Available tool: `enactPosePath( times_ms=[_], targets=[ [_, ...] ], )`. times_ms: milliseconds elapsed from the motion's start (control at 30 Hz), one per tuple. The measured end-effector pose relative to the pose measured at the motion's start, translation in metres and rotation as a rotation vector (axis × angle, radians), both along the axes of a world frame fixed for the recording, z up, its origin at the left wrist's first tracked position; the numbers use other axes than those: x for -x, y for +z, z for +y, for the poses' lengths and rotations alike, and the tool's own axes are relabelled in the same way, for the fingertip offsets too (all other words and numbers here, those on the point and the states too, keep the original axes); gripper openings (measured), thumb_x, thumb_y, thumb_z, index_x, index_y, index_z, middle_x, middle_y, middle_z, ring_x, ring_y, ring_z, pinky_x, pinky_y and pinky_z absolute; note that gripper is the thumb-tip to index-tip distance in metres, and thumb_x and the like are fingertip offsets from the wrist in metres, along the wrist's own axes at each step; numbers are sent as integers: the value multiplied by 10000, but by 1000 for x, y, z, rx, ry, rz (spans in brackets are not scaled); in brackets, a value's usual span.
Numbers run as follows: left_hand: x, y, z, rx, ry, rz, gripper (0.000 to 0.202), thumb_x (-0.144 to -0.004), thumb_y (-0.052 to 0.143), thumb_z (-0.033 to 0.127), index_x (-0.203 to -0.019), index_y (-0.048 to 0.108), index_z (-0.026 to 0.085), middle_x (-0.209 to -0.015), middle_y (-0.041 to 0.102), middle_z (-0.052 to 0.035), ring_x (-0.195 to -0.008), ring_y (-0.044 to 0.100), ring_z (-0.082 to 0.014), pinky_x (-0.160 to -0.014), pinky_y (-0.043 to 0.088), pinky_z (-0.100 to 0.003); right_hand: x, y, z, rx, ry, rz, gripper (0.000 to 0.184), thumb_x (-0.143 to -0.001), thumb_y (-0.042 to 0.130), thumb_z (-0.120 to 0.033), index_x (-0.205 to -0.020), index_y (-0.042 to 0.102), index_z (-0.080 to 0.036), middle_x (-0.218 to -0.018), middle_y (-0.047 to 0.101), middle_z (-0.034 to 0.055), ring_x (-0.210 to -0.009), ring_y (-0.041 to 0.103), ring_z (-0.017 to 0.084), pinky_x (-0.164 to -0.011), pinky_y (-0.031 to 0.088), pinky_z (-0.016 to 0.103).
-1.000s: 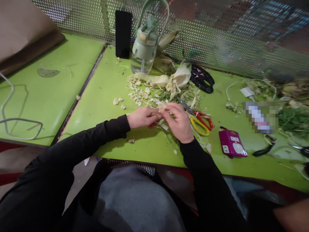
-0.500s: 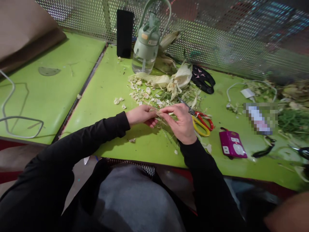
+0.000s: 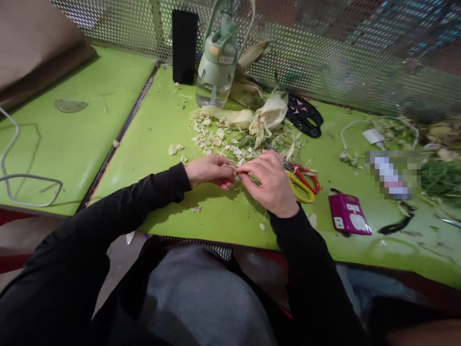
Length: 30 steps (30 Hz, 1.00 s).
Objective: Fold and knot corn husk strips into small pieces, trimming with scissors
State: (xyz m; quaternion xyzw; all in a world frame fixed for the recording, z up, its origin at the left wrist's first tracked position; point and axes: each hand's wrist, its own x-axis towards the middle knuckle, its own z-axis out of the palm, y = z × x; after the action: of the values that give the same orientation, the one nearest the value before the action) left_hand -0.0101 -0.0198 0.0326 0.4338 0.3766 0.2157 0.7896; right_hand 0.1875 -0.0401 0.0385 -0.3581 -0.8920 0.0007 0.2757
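Note:
My left hand (image 3: 209, 171) and my right hand (image 3: 270, 181) meet over the green table (image 3: 158, 144), fingers pinched together on a small pale strip of husk (image 3: 235, 168) between them. Both hands are closed on it. Just behind them lies a heap of pale husk leaves (image 3: 252, 117) and cut husk bits (image 3: 211, 137). Scissors with red and yellow handles (image 3: 302, 182) lie right beside my right hand, partly hidden by it.
A pale green water bottle (image 3: 218, 62) and a black phone (image 3: 185, 45) stand at the back against a perforated metal screen (image 3: 342, 48). A magenta device (image 3: 348, 215), black pouch (image 3: 304, 115), white cable (image 3: 360, 132) and green stems (image 3: 439, 178) lie to the right.
My hands stayed pinched on the husk strip, shifting slightly; my right hand turned a little over the scissors. The view drifted slightly.

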Motion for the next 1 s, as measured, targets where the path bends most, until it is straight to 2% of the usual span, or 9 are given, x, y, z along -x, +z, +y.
enactPosePath(
  times_ms=[100, 267, 400, 533, 667, 767, 867, 1000],
  targets=[
    [0, 2, -1, 17, -5, 36, 130, -859, 596, 18, -759, 632, 93, -646, 677, -6, -537, 601, -50, -699, 562, -243, -1, -1, 0, -16, 16, -4, 135, -937, 548, -203, -905, 668, -256, -848, 734, 25, -875, 588, 246, -924, 452, 481],
    [2, 5, -1, 32, 29, 27, 139, -875, 591, 39, -755, 646, 82, -638, 667, -10, -533, 596, -44, -669, 547, -216, -6, -1, 2, 55, 73, -3, 117, -932, 628, -317, -996, 679, -234, -919, 735, 47, -896, 589, 250, -936, 459, 484],
    [3, 2, 1, 31, 17, 1, 72, -859, 633, 49, -800, 652, 86, -651, 676, -12, -540, 601, -52, -663, 538, -225, -9, 0, 5, 106, 69, 8, 124, -973, 569, -306, -959, 677, -247, -903, 730, 40, -858, 574, 233, -930, 461, 472],
    [1, 0, 0, 18, 8, 41, 90, -875, 586, 44, -823, 645, 88, -641, 677, -13, -533, 597, -59, -660, 536, -236, -9, 2, 5, 162, 94, -51, 144, -981, 546, -319, -930, 665, -257, -891, 716, 39, -857, 550, 238, -915, 433, 478],
    [1, -3, 0, -74, -22, 44, 88, -829, 618, 25, -885, 647, 87, -623, 663, 19, -545, 609, -60, -637, 531, -213, -9, 1, 3, 107, 86, -86, 126, -975, 542, -278, -916, 651, -252, -887, 703, 38, -893, 534, 246, -935, 411, 480],
    [3, -9, 3, -111, -65, -30, 195, -799, 651, 18, -979, 635, 89, -698, 706, 4, -612, 657, -67, -688, 561, -215, -9, 1, 3, 95, 67, -78, 126, -970, 541, -261, -897, 643, -246, -884, 700, 43, -893, 546, 248, -936, 409, 482],
    [5, -14, 7, -136, -128, -73, 210, -841, 623, 22, -1037, 621, 97, -752, 723, -8, -651, 677, -60, -724, 575, -209, -10, 1, 4, 161, 64, -64, 119, -966, 545, -263, -894, 639, -245, -884, 698, 43, -869, 561, 243, -917, 414, 477],
    [4, -18, 9, -142, -147, -14, 98, -911, 588, 69, -993, 614, 115, -757, 705, 5, -662, 691, -67, -677, 571, -194, -8, 2, 4, 192, 71, -71, 135, -978, 523, -258, -887, 622, -239, -876, 690, 44, -866, 550, 239, -944, 404, 478]
  ],
)
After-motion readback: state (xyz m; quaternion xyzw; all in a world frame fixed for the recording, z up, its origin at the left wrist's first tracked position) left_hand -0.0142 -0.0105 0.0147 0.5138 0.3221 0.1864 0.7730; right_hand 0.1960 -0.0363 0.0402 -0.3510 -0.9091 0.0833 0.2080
